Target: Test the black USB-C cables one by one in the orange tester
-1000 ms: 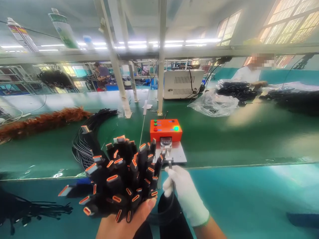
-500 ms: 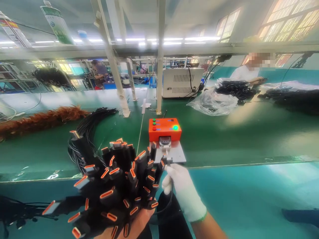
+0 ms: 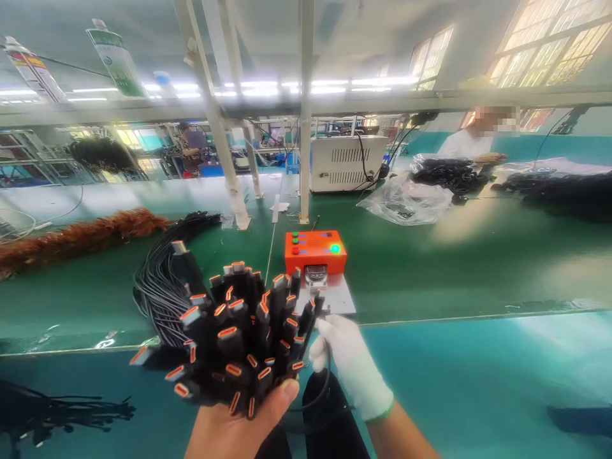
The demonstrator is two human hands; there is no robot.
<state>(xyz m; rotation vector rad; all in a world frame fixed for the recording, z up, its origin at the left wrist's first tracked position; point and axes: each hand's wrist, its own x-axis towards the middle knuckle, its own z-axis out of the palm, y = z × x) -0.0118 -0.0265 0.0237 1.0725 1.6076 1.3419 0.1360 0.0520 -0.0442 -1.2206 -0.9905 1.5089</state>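
My bare left hand (image 3: 243,417) is wrapped round a thick bundle of black USB-C cables (image 3: 229,335), their orange-lined connector ends fanned upward. In a white glove, my right hand (image 3: 351,363) pinches one black cable (image 3: 327,376) near its plug, at the front of a tester. That cable loops down beneath the glove. The tester is an orange box (image 3: 315,245) with green and red buttons and a lit green lamp. A small display unit (image 3: 315,274) sits before it on a metal plate (image 3: 343,298). Whether the pinched plug is inserted is hidden by the fingers.
Black cables (image 3: 160,280) trail across the green bench (image 3: 430,274) behind the bundle. A brown fluffy strip (image 3: 86,236) lies at left. Metal posts (image 3: 305,159), a vented grey box (image 3: 349,162) and a plastic bag (image 3: 406,201) stand or lie behind. A co-worker (image 3: 471,137) is at the far right.
The cable bundle and my left hand have shifted right, and the connector ends have tilted. More of the left hand shows. My right hand stays at the tester, and its lamp remains green.
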